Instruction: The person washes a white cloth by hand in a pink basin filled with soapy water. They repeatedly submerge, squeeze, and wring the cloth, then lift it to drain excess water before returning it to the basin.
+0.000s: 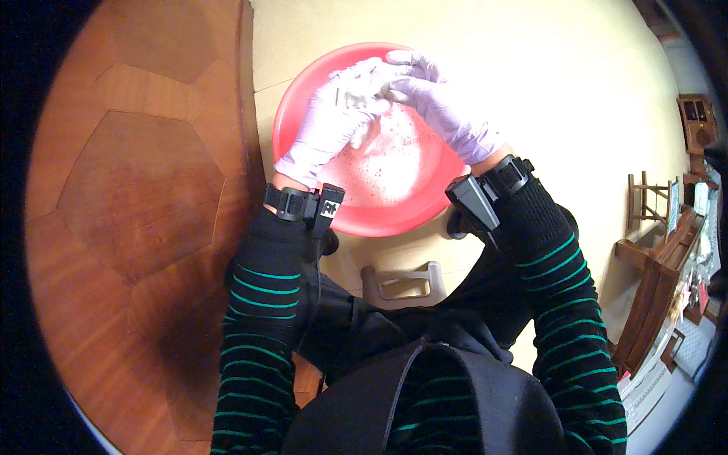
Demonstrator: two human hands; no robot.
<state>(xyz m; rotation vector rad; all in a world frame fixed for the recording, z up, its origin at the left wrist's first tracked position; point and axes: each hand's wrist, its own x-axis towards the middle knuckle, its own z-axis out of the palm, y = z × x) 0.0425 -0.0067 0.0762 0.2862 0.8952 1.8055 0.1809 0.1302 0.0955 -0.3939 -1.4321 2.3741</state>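
A red plastic basin stands on the floor in front of me, with foamy, soapy water inside. Both my hands wear pale purple disposable gloves. My left hand is over the basin's left part, its fingers closed around a wet white cloth. My right hand meets it from the right, fingers bent against the same cloth above the suds. The gloves hide much of the cloth, and bright glare washes out the right glove's edge.
Wooden furniture with a patterned panel rises close on my left. Between my legs is the edge of a grey plastic stool. At the far right are a small wooden rack and a brown wooden piece of furniture near cluttered items. Pale floor tiles surround the basin.
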